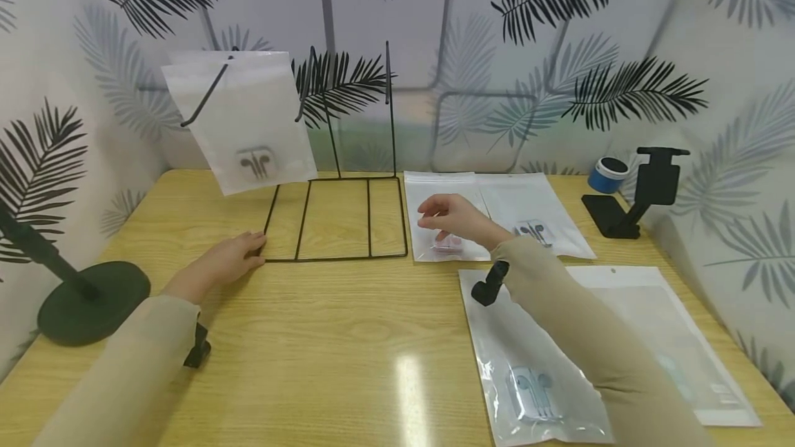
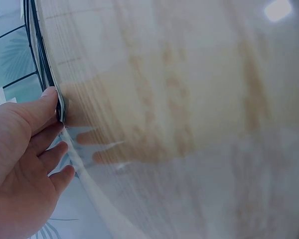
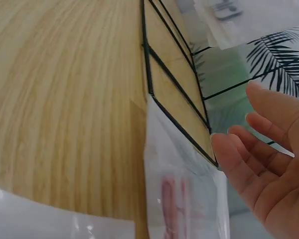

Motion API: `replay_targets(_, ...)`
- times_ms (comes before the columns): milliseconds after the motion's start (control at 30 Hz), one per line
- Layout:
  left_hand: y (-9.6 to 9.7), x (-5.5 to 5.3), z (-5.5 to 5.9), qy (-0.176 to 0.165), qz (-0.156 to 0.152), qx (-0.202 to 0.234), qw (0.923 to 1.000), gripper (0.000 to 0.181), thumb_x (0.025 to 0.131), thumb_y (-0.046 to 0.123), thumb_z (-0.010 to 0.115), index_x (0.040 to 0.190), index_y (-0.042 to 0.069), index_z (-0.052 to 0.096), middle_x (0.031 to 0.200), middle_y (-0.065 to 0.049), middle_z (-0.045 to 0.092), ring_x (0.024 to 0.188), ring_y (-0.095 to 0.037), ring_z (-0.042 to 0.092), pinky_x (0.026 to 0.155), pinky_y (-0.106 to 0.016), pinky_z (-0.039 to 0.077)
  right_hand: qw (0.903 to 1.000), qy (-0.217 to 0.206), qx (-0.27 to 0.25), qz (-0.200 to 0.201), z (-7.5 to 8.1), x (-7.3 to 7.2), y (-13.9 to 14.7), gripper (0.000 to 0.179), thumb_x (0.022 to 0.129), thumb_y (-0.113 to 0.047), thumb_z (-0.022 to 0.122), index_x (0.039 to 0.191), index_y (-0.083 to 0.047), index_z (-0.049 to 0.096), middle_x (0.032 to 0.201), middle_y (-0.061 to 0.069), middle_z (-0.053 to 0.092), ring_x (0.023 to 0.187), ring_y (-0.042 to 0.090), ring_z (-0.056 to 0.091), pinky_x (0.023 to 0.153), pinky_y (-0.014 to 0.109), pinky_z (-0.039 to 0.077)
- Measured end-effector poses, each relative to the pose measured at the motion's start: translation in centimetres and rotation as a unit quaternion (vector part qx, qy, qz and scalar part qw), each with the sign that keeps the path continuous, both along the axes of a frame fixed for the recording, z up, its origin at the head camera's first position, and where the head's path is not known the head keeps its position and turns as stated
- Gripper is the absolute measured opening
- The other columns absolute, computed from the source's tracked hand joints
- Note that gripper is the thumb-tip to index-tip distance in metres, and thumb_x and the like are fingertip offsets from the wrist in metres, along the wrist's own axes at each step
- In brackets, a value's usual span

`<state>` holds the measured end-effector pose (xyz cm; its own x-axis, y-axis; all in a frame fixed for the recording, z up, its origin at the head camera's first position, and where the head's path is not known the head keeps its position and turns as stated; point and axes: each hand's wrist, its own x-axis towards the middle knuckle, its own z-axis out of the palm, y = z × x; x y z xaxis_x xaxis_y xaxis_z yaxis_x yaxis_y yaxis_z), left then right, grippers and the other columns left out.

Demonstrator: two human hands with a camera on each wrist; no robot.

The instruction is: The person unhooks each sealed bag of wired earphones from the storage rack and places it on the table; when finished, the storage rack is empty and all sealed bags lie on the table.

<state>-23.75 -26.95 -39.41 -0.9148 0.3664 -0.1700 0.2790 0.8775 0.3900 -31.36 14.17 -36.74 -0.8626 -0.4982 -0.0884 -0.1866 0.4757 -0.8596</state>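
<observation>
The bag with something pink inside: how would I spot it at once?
On the wooden table stands a black wire rack. Just right of its base, partly hidden by the right hand in the head view, lies the bag. Its pink contents set it apart from the neighbouring bag, which holds dark earphones.

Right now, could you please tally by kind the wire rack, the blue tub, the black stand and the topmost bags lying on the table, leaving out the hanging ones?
Wire rack: 1
Flat-lying topmost bags: 4
Blue tub: 1
Black stand: 1
Total: 7
</observation>
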Motion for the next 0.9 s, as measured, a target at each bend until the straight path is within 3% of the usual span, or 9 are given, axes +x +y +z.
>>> replay_targets(233, -0.2, 0.0, -0.2, 0.000, 0.000, 0.000, 1.0000, 0.055, 0.096, 0.018, 0.051, 0.139, -0.010, 0.030, 0.143, -0.030, 0.022, 0.127, -0.051, 0.019, 0.101, -0.061, 0.020, 0.9981, -0.010, 0.014, 0.059, -1.4, 1.2, -3.1, 0.029, 0.087, -0.006, 0.064, 0.113, 0.007, 0.058, 0.099, 0.013, 0.060, 0.080, 0.028, 0.059, 0.064, 0.035, 0.054)
replay_targets(433, -0.3, 0.0, -0.3, 0.001, -0.003, 0.002, 1.0000, 0.055, 0.096, 0.017, 0.051, 0.139, -0.010, 0.029, 0.143, -0.030, 0.022, 0.128, -0.050, 0.018, 0.101, -0.060, 0.020, 0.9946, -0.001, 0.035, 0.097, -2.7, 1.3, -4.4, 0.027, 0.087, -0.011, 0.065, 0.111, 0.002, 0.062, 0.095, 0.007, 0.063, 0.078, 0.023, 0.060, 0.064, 0.032, 0.053)
replay_targets(633, -0.4, 0.0, -0.3, -0.002, -0.001, 0.009, 1.0000, 0.055, 0.096, 0.017, 0.050, 0.139, -0.011, 0.028, 0.142, -0.031, 0.022, 0.128, -0.050, 0.017, 0.101, -0.061, 0.019, 0.9923, 0.005, 0.068, 0.103, -2.8, 1.6, -5.6, 0.021, 0.086, -0.014, 0.067, 0.103, -0.003, 0.067, 0.089, 0.004, 0.064, 0.065, 0.019, 0.056, 0.056, 0.029, 0.051)
replay_targets(900, -0.2, 0.0, -0.2, 0.003, 0.000, 0.016, 0.9999, 0.055, 0.096, 0.018, 0.050, 0.139, -0.010, 0.030, 0.142, -0.030, 0.023, 0.128, -0.050, 0.018, 0.101, -0.060, 0.020, 0.9895, 0.013, 0.107, 0.097, -3.2, 1.5, -6.5, 0.010, 0.085, -0.010, 0.067, 0.094, -0.007, 0.070, 0.084, 0.000, 0.065, 0.070, 0.015, 0.059, 0.056, 0.027, 0.052)
